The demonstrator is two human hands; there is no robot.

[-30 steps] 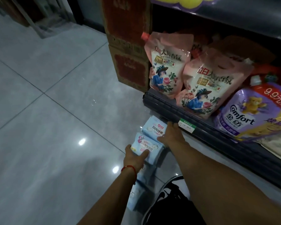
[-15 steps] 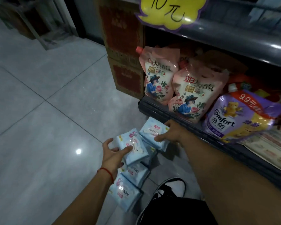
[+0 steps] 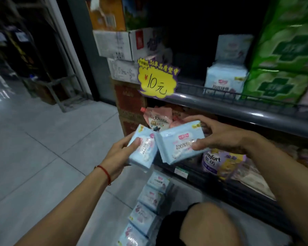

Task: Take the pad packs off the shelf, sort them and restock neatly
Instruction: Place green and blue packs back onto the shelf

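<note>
Mid-restock — two pad packs lifted, a row waiting on the floor

The left hand (image 3: 120, 153) grips one pale-blue pack (image 3: 144, 150), long axis running up and away toward the shelf; the right hand (image 3: 220, 137) pinches a second pack (image 3: 180, 144) by its right end, long axis lying crosswise, tilted up to the right, printed face up. The two nearly touch in front of the lower shelf. A row of packs (image 3: 149, 206) lies on the floor by the knee, and a stack (image 3: 224, 79) already sits on the upper shelf (image 3: 238, 108) — I judge most restocking is left
</note>
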